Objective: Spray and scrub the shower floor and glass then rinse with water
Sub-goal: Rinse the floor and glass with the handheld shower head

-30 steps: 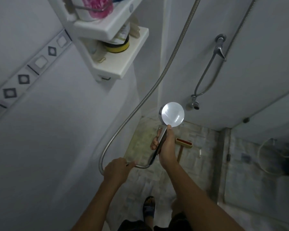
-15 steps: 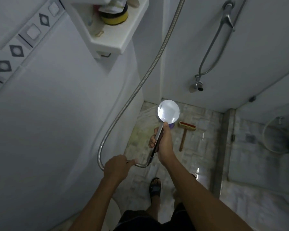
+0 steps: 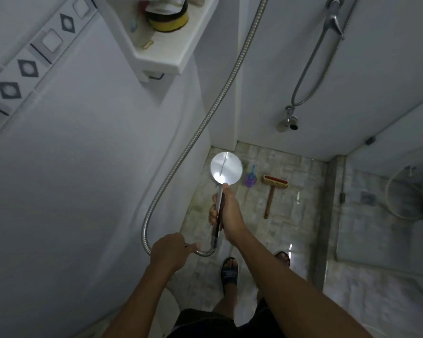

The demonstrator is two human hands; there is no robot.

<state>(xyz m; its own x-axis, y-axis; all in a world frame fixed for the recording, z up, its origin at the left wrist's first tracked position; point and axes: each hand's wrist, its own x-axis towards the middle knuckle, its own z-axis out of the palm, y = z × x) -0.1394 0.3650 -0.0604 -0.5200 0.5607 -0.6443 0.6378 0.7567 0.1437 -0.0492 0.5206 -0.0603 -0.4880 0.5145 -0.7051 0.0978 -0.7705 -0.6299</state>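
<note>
Lower than a second before, the shower head (image 3: 226, 168) faced down over the shower floor (image 3: 296, 230), its handle running back toward the person. The right hand (image 3: 227, 213) kept its grip closed round that handle, while the left hand (image 3: 167, 252) held the hose (image 3: 193, 140) at its bend. A brush (image 3: 271, 191) lay on the floor to the right.

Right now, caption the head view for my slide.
Right hand grips the shower head, left hand holds its hose, a scrub brush lying on the tiled floor.
</note>
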